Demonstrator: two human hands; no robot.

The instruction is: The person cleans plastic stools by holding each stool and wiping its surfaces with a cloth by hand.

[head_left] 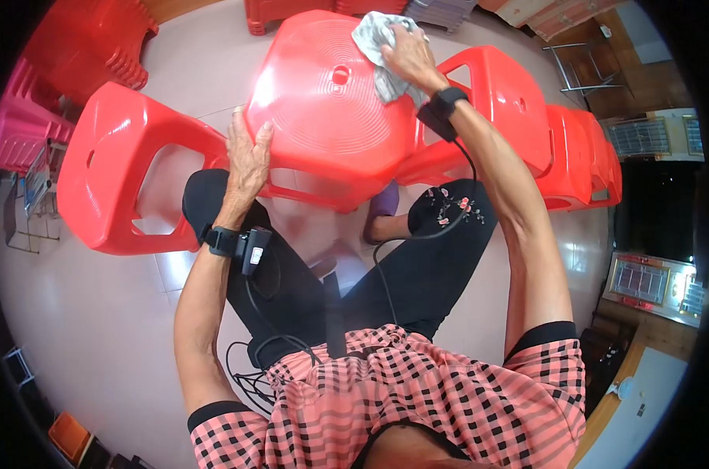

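Observation:
A red plastic stool (pixel 315 109) stands in front of me, its ringed seat with a small central hole facing up. My right hand (pixel 411 56) presses a crumpled grey-white cloth (pixel 376 33) onto the far right edge of the seat, fingers bent over the fabric. Part of the cloth hangs down the stool's right side. My left hand (pixel 249 152) rests on the near left edge of the same stool, its fingers apart and holding nothing. Both wrists wear black straps with small devices and cables.
Another red stool (pixel 104 168) stands at the left, near my knee. More red stools (pixel 511 102) line up on the right. Stacked red stools (pixel 96 47) and pink ones (pixel 26 117) are at the upper left. A cable crosses my lap.

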